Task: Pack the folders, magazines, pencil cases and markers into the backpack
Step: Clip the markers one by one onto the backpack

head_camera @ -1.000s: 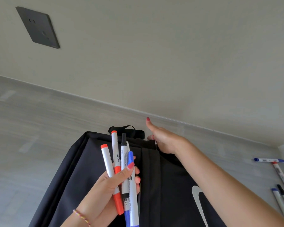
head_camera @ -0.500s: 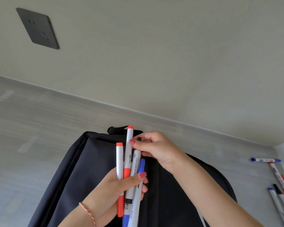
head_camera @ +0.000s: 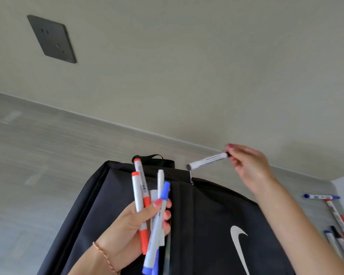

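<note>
The left hand grips a bunch of markers over the black backpack on the tabletop; the right hand pinches a black-capped marker above the backpack's top edge. Loose markers lie far right.

We hold markers over a black backpack

Our left hand grips a bunch of markers, two red-capped, one blue-capped and a white one, fanned upright above the backpack, which bears a white swoosh logo. Our right hand pinches the end of a black marker, held aslant just above the zip pull. More loose markers lie on the grey table to the right, and a dark wall socket sits upper left
</note>
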